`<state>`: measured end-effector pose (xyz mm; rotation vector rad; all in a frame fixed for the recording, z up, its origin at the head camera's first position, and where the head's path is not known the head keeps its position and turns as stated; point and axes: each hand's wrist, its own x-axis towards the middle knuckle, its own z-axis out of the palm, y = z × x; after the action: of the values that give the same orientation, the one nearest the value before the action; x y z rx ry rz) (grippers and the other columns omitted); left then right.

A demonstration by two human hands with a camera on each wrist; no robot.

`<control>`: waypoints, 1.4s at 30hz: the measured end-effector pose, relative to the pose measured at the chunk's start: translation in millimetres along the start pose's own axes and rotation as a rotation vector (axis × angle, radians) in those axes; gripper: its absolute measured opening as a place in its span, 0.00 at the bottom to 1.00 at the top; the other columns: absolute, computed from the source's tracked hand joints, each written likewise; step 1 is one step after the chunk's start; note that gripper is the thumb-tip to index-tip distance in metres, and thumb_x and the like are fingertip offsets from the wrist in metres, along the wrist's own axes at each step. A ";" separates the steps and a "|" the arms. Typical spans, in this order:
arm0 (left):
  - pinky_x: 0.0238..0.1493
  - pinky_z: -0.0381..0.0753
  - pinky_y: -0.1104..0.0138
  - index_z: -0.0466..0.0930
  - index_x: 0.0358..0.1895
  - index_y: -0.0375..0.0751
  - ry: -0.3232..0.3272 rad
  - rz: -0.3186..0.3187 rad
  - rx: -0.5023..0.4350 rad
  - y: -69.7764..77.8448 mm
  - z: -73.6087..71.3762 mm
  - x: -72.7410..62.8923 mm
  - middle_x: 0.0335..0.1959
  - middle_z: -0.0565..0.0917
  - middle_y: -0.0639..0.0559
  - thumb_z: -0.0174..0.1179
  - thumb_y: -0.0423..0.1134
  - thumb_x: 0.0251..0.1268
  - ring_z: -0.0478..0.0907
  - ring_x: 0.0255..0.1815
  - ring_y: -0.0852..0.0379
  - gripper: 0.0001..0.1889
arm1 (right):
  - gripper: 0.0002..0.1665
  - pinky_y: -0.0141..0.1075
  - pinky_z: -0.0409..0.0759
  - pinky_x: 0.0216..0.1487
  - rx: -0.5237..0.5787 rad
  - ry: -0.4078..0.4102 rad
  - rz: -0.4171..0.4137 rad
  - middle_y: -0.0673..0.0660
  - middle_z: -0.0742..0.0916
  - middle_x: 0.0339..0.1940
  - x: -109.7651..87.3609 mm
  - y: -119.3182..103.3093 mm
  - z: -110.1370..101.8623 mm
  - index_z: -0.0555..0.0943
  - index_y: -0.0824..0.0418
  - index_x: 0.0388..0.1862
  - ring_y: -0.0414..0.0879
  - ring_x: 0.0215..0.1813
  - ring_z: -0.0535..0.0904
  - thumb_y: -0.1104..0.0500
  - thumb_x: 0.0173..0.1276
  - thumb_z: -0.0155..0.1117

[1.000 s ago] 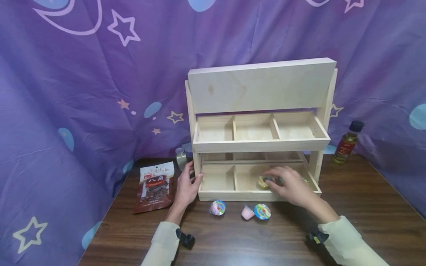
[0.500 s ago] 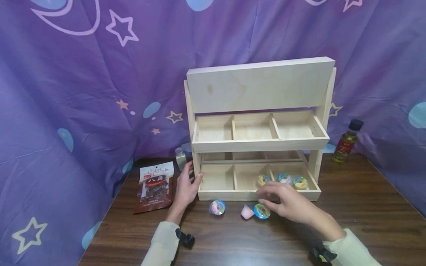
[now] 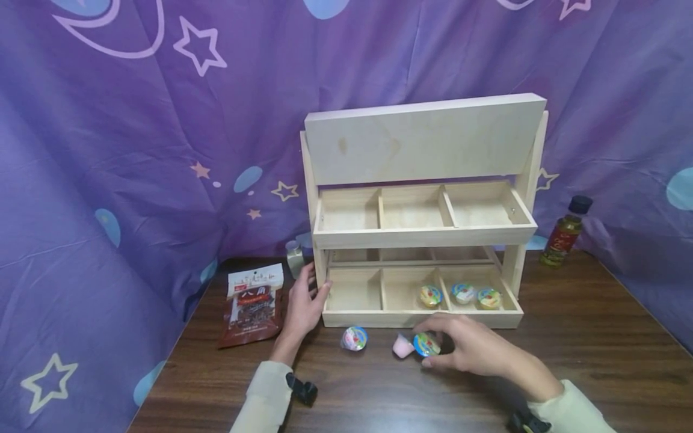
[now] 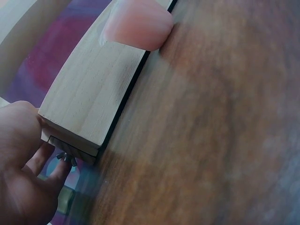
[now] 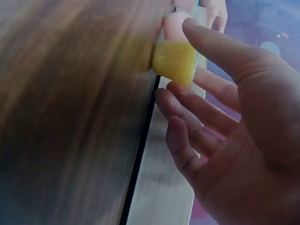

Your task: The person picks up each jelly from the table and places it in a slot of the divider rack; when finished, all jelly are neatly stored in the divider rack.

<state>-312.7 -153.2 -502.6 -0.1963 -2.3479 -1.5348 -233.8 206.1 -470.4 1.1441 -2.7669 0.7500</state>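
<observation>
At the far left of the wooden table (image 3: 346, 391) lies a brown star-anise pouch (image 3: 251, 307) with a white top, its large characters reading 八角, the smaller print illegible; behind it, by the purple curtain (image 3: 119, 150), stands a small clear jar (image 3: 295, 258). The left hand (image 3: 305, 300) grips the left end of the wooden rack (image 3: 425, 144), thumb in front and fingers at the side; only the left wrist view shows a metal wing nut (image 4: 66, 159) beside a fingertip.

In front of the rack sit a pink jelly cup (image 3: 354, 338), a tipped pink cup (image 3: 402, 347) and a yellow jelly cup (image 3: 426, 345); from above this last shows only its blue-rimmed printed lid, while the right wrist view reveals its yellow body. The right hand (image 3: 476, 349) is spread loosely around it; whether skin touches cup cannot be told.

In the lower tray, one cup (image 3: 431, 296) occupies the middle compartment and two lidded cups (image 3: 476, 296) the right; farthest right stands a black-capped oil bottle (image 3: 563, 233), its red label unreadable.
</observation>
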 end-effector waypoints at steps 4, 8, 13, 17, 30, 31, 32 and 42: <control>0.73 0.86 0.49 0.68 0.79 0.39 0.003 -0.004 -0.001 1.0 -0.3 -0.9 0.74 0.78 0.33 0.68 0.36 0.77 0.79 0.75 0.38 0.32 | 0.28 0.33 0.89 0.45 0.013 0.009 -0.025 0.36 0.89 0.50 -0.6 1.8 2.0 0.88 0.46 0.60 0.30 0.44 0.81 0.44 0.62 0.85; 0.73 0.86 0.49 0.68 0.79 0.38 0.007 -0.002 0.001 2.0 -0.3 -1.4 0.74 0.78 0.32 0.67 0.36 0.77 0.79 0.75 0.37 0.32 | 0.28 0.36 0.91 0.51 0.010 0.022 -0.046 0.37 0.90 0.52 -0.4 3.3 3.1 0.88 0.47 0.61 0.31 0.49 0.84 0.47 0.63 0.85; 0.73 0.86 0.49 0.68 0.79 0.38 0.000 -0.003 0.007 1.7 0.8 -0.2 0.75 0.78 0.33 0.67 0.36 0.77 0.79 0.75 0.38 0.32 | 0.27 0.34 0.91 0.50 0.039 0.032 -0.056 0.39 0.91 0.53 -0.8 4.3 3.4 0.88 0.50 0.60 0.30 0.46 0.84 0.49 0.64 0.84; 0.73 0.86 0.49 0.67 0.80 0.38 -0.002 -0.001 0.004 0.8 1.3 0.6 0.75 0.78 0.32 0.67 0.35 0.77 0.79 0.75 0.37 0.32 | 0.25 0.31 0.89 0.44 0.083 0.046 -0.039 0.39 0.91 0.50 0.1 4.7 1.0 0.88 0.51 0.59 0.29 0.42 0.81 0.48 0.65 0.83; 0.71 0.87 0.49 0.68 0.78 0.36 0.019 0.018 -0.002 0.8 1.2 -0.8 0.72 0.79 0.31 0.67 0.34 0.77 0.80 0.73 0.36 0.31 | 0.29 0.35 0.92 0.49 0.069 0.244 -0.004 0.43 0.93 0.55 15.9 5.7 -9.1 0.88 0.54 0.63 0.32 0.45 0.84 0.50 0.65 0.84; 0.71 0.87 0.49 0.68 0.78 0.36 0.017 0.016 0.000 0.6 1.0 -0.7 0.73 0.79 0.31 0.67 0.35 0.77 0.80 0.74 0.36 0.31 | 0.28 0.37 0.92 0.50 0.073 0.249 0.005 0.44 0.93 0.55 17.3 5.5 -9.5 0.88 0.54 0.63 0.33 0.46 0.85 0.50 0.66 0.84; 0.71 0.87 0.50 0.68 0.79 0.37 0.015 0.014 0.004 0.2 0.8 -0.4 0.73 0.79 0.31 0.67 0.35 0.77 0.80 0.74 0.37 0.31 | 0.28 0.37 0.92 0.51 0.078 0.250 0.017 0.44 0.93 0.55 18.6 5.4 -9.8 0.88 0.53 0.63 0.33 0.48 0.86 0.50 0.66 0.83; 0.71 0.87 0.50 0.68 0.79 0.37 0.019 0.020 0.010 -2.9 1.2 0.9 0.73 0.79 0.31 0.68 0.36 0.77 0.80 0.73 0.36 0.32 | 0.31 0.30 0.91 0.37 0.161 0.270 0.074 0.51 0.90 0.51 37.9 12.9 -7.9 0.84 0.57 0.67 0.36 0.38 0.84 0.63 0.66 0.80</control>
<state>-314.6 -153.3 -505.2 -0.2022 -2.3318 -1.5085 -271.1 192.9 -460.1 0.8892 -2.5729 1.0651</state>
